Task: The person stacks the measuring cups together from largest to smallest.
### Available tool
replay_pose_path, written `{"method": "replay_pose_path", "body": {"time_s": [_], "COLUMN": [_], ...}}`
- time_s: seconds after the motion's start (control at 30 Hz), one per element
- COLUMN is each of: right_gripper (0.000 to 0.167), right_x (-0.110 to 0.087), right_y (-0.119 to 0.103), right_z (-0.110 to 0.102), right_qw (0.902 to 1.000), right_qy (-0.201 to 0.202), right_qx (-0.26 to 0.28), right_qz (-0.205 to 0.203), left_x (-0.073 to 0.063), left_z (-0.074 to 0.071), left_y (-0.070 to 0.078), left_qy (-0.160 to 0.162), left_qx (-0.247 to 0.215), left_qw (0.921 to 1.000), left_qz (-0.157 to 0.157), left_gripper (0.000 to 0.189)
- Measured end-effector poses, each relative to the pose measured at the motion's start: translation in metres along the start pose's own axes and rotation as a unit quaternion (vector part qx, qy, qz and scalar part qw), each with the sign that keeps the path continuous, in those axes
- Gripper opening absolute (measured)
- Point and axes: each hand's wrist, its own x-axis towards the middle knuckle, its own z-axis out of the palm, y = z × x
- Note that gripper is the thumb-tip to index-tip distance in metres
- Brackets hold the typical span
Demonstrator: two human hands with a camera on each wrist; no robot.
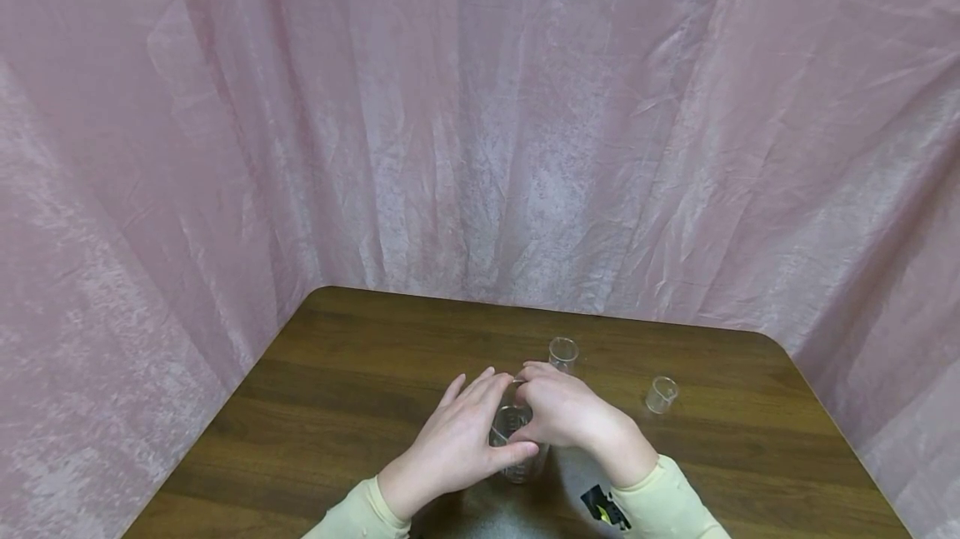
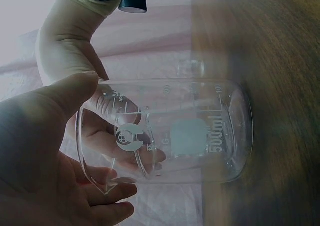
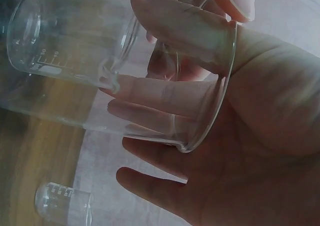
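Note:
A clear glass beaker (image 2: 189, 136) marked 500ml stands upright near the table's front. My left hand (image 1: 459, 432) holds it by the rim, thumb on the near side and fingers on the far side. Inside it sits a smaller glass beaker (image 3: 49, 69) with its spout and rim facing up. My right hand (image 1: 564, 407) reaches down through the large beaker's mouth, its thumb and front fingers about the smaller beaker's rim. The other right fingers stay outside the large glass. How firmly the right fingertips press is hard to see through the glass.
Behind the right hand stands another glass beaker (image 1: 563, 351), partly hidden by it. Farther right is a still smaller beaker (image 1: 662, 396). The brown wooden table (image 1: 337, 372) ends at a pink curtain (image 1: 480, 147) at the back and sides.

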Motion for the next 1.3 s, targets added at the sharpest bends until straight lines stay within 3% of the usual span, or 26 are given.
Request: {"method": "replay_pose_path", "body": {"time_s": [0.5, 1.3], "right_gripper": [0.033, 0.029], "right_x": [0.000, -0.014], "right_y": [0.000, 0.009], "right_z": [0.004, 0.004], "right_qw": [0.9985, 0.9955], "right_qy": [-0.019, 0.027], "right_qx": [0.030, 0.086], "right_qz": [0.041, 0.031], "left_x": [0.001, 0.002], "left_z": [0.002, 0.002], "left_y": [-0.002, -0.003], "left_qy": [-0.002, -0.012], "left_qx": [-0.003, -0.002], "left_qw": [1.0000, 0.9999], "left_qz": [0.000, -0.004], "left_gripper": [0.088, 0.089]}}
